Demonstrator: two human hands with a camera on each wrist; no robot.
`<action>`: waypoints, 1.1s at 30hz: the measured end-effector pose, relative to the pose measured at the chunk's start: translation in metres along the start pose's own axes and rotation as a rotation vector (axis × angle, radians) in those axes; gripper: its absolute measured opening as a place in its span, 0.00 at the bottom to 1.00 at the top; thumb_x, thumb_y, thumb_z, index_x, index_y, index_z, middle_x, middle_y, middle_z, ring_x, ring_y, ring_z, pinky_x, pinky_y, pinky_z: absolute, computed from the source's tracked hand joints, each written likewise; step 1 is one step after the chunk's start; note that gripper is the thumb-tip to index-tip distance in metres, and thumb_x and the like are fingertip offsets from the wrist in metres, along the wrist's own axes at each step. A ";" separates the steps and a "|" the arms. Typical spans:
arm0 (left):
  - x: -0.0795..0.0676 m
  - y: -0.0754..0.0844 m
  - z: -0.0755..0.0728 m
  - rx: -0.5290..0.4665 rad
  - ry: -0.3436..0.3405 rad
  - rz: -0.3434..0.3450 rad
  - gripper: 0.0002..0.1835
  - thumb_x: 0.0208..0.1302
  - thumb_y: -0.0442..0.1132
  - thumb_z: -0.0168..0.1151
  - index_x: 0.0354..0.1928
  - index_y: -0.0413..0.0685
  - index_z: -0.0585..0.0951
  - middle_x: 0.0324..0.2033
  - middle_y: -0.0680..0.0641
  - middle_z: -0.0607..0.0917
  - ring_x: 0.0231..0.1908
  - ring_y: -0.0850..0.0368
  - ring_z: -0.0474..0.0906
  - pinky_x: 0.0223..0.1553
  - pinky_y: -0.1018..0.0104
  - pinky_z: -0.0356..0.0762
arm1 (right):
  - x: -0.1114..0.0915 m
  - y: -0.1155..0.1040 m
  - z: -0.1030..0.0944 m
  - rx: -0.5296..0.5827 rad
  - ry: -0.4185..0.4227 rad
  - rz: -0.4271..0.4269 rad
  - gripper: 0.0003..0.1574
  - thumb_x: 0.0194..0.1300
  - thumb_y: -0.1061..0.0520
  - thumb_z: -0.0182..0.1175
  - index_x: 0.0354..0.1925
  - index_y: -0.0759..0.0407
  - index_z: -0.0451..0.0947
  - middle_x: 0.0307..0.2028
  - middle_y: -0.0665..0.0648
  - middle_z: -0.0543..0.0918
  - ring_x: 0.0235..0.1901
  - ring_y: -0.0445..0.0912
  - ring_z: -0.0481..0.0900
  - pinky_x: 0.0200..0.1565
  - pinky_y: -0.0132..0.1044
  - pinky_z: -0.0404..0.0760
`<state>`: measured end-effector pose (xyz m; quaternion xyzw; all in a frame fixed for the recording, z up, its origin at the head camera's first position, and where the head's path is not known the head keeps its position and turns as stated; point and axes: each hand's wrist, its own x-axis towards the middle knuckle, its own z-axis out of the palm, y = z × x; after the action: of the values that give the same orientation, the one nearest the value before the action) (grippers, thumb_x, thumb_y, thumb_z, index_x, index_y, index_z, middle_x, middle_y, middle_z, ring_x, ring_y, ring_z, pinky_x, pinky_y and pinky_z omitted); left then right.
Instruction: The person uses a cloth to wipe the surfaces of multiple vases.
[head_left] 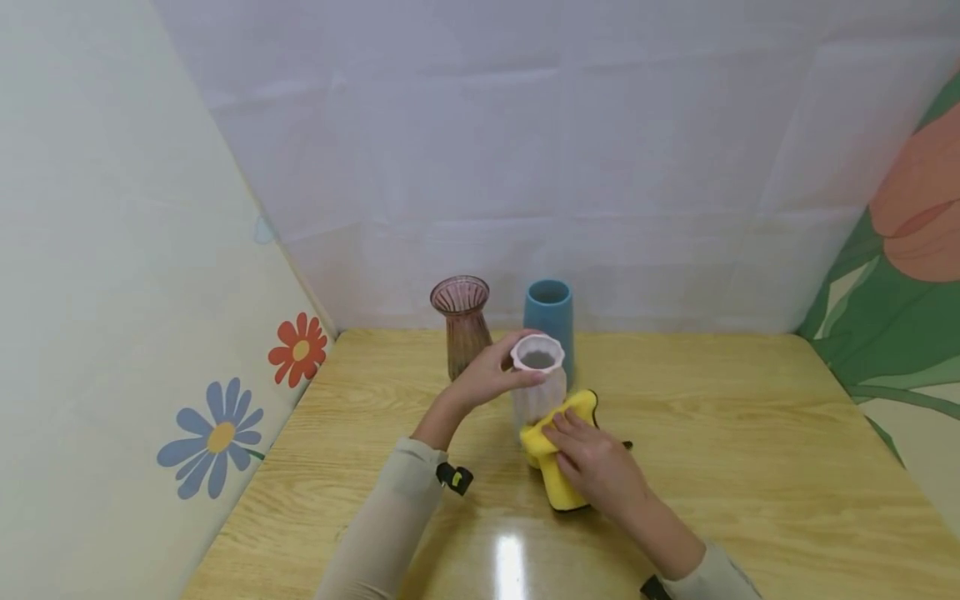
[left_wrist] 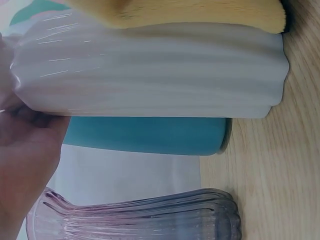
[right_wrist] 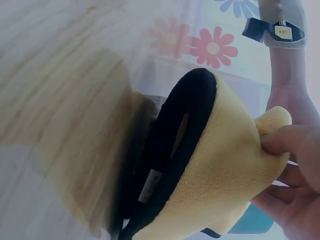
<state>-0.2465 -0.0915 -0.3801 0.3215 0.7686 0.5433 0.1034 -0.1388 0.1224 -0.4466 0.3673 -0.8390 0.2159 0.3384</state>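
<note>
A white fluted vase (head_left: 539,395) stands upright near the middle of the table, and my left hand (head_left: 491,372) grips it just below the scalloped rim. In the left wrist view the glossy ribbed side of the vase (left_wrist: 150,72) fills the upper part. My right hand (head_left: 600,467) holds a yellow cloth (head_left: 562,475) with dark edging against the vase's lower right side. Seen from the right wrist, the fingers and thumb (right_wrist: 282,140) pinch the bunched cloth (right_wrist: 225,150), while its dark-bound edge hangs down loosely.
Behind the white vase stands a matte blue vase (head_left: 550,312). A purple ribbed glass vase (head_left: 462,321) is at its left, close to my left hand. The wood-grain table (head_left: 735,450) meets a white sheet (head_left: 525,167) at the back and flower-print panels on both sides.
</note>
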 end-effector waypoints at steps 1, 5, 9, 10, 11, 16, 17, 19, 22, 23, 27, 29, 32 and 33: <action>0.000 0.000 0.000 -0.001 -0.001 -0.003 0.34 0.66 0.49 0.70 0.71 0.54 0.69 0.60 0.47 0.79 0.59 0.51 0.76 0.60 0.50 0.74 | -0.001 -0.001 0.000 0.000 -0.013 0.005 0.25 0.48 0.66 0.75 0.48 0.65 0.86 0.47 0.68 0.87 0.48 0.63 0.86 0.46 0.54 0.85; 0.000 0.001 0.000 0.000 -0.005 -0.008 0.34 0.66 0.48 0.69 0.71 0.54 0.69 0.61 0.47 0.78 0.60 0.51 0.75 0.61 0.50 0.74 | -0.003 -0.002 0.001 0.003 -0.074 0.032 0.24 0.49 0.66 0.75 0.48 0.65 0.86 0.48 0.67 0.87 0.49 0.63 0.86 0.47 0.54 0.84; 0.000 0.001 0.000 -0.016 -0.008 -0.011 0.34 0.66 0.45 0.69 0.72 0.53 0.69 0.61 0.46 0.78 0.60 0.50 0.75 0.61 0.49 0.74 | -0.003 -0.003 0.002 0.016 -0.143 0.064 0.22 0.52 0.66 0.75 0.48 0.64 0.87 0.49 0.67 0.87 0.50 0.62 0.85 0.47 0.53 0.85; 0.000 0.001 0.000 -0.020 -0.008 -0.009 0.34 0.66 0.45 0.69 0.72 0.53 0.68 0.61 0.45 0.78 0.60 0.50 0.75 0.61 0.49 0.74 | -0.003 -0.003 0.001 0.017 -0.158 0.070 0.22 0.53 0.66 0.74 0.48 0.64 0.87 0.49 0.67 0.87 0.50 0.62 0.86 0.47 0.53 0.85; 0.000 0.001 0.000 -0.024 -0.009 -0.008 0.34 0.66 0.45 0.68 0.72 0.52 0.68 0.61 0.45 0.78 0.60 0.49 0.75 0.60 0.49 0.75 | -0.003 -0.003 0.001 0.015 -0.171 0.075 0.21 0.53 0.66 0.74 0.48 0.64 0.87 0.49 0.67 0.87 0.49 0.61 0.86 0.46 0.53 0.85; 0.001 -0.002 0.000 -0.092 -0.009 0.001 0.34 0.66 0.45 0.69 0.72 0.52 0.69 0.61 0.44 0.78 0.60 0.50 0.76 0.60 0.51 0.75 | -0.001 -0.005 -0.003 0.015 -0.222 0.086 0.20 0.57 0.65 0.72 0.50 0.63 0.86 0.50 0.66 0.86 0.50 0.60 0.86 0.48 0.51 0.85; 0.001 -0.004 0.000 -0.114 -0.010 0.003 0.34 0.65 0.45 0.70 0.71 0.51 0.69 0.61 0.44 0.78 0.60 0.50 0.76 0.60 0.51 0.75 | -0.001 -0.005 -0.004 0.018 -0.225 0.084 0.20 0.57 0.65 0.71 0.50 0.63 0.86 0.50 0.65 0.87 0.50 0.59 0.86 0.48 0.51 0.85; 0.001 -0.007 0.000 -0.170 -0.019 0.014 0.35 0.64 0.44 0.71 0.71 0.49 0.68 0.63 0.43 0.77 0.60 0.49 0.76 0.61 0.51 0.75 | -0.001 -0.005 -0.009 0.031 -0.207 0.082 0.21 0.56 0.65 0.72 0.50 0.63 0.86 0.50 0.64 0.87 0.50 0.57 0.86 0.49 0.50 0.85; 0.002 -0.013 -0.002 -0.246 -0.045 0.042 0.36 0.64 0.43 0.71 0.70 0.46 0.67 0.66 0.42 0.76 0.61 0.49 0.75 0.61 0.52 0.75 | -0.001 -0.002 -0.018 0.049 -0.119 0.060 0.22 0.53 0.66 0.73 0.49 0.63 0.87 0.48 0.62 0.88 0.48 0.55 0.87 0.48 0.48 0.85; 0.003 -0.015 -0.003 -0.266 -0.057 0.054 0.36 0.64 0.42 0.71 0.70 0.44 0.67 0.67 0.42 0.75 0.62 0.50 0.75 0.62 0.52 0.74 | 0.000 -0.001 -0.021 0.052 -0.079 0.052 0.23 0.52 0.66 0.74 0.49 0.63 0.87 0.48 0.61 0.88 0.47 0.54 0.88 0.47 0.47 0.85; 0.003 -0.019 -0.007 -0.342 -0.103 0.100 0.34 0.69 0.36 0.62 0.74 0.42 0.64 0.71 0.39 0.70 0.65 0.52 0.72 0.64 0.56 0.71 | 0.003 0.008 -0.036 0.055 0.059 0.012 0.22 0.57 0.64 0.71 0.52 0.62 0.86 0.49 0.62 0.88 0.47 0.55 0.88 0.44 0.47 0.86; 0.000 -0.019 -0.008 -0.368 -0.104 0.112 0.35 0.70 0.33 0.57 0.77 0.42 0.60 0.73 0.37 0.65 0.67 0.53 0.69 0.66 0.58 0.70 | 0.005 0.013 -0.044 0.050 0.097 0.010 0.17 0.69 0.58 0.64 0.54 0.61 0.85 0.51 0.61 0.87 0.48 0.55 0.87 0.44 0.47 0.85; -0.006 -0.014 -0.006 -0.348 -0.041 0.111 0.38 0.72 0.40 0.59 0.78 0.42 0.56 0.74 0.36 0.63 0.68 0.51 0.67 0.67 0.57 0.68 | 0.011 0.018 -0.053 0.039 0.163 -0.016 0.22 0.80 0.51 0.50 0.55 0.61 0.85 0.53 0.61 0.86 0.51 0.56 0.86 0.48 0.45 0.84; -0.008 -0.011 -0.004 -0.316 -0.003 0.102 0.39 0.71 0.42 0.62 0.78 0.42 0.57 0.74 0.37 0.63 0.69 0.50 0.66 0.68 0.56 0.66 | 0.015 0.020 -0.055 0.028 0.183 -0.030 0.25 0.82 0.49 0.45 0.54 0.61 0.85 0.54 0.61 0.86 0.51 0.56 0.86 0.48 0.45 0.83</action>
<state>-0.2466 -0.1017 -0.3903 0.3404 0.6561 0.6616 0.1262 -0.1385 0.1617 -0.4008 0.3632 -0.7958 0.2554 0.4117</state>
